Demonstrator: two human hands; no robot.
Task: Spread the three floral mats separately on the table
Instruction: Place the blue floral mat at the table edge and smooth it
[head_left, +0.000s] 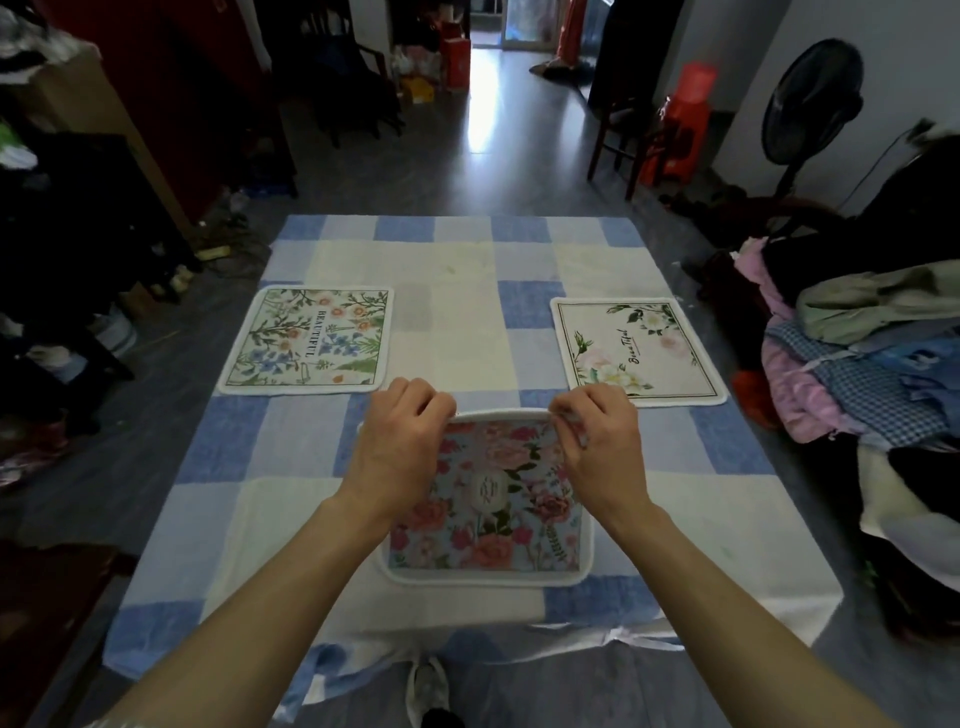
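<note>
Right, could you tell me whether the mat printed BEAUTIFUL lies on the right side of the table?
No, the BEAUTIFUL mat lies on the left side; the cream rose mat is on the right.

Three floral mats (306, 340) on checked tablecloth (467, 270)

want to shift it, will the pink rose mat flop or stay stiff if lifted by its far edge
Probably floppy: the pink rose-print fabric mat looks thin, and its far edge bows between the left hand and right hand pinching it. Likely light, as fingertip pinches suffice. It may drag on the blue checked tablecloth.
</note>
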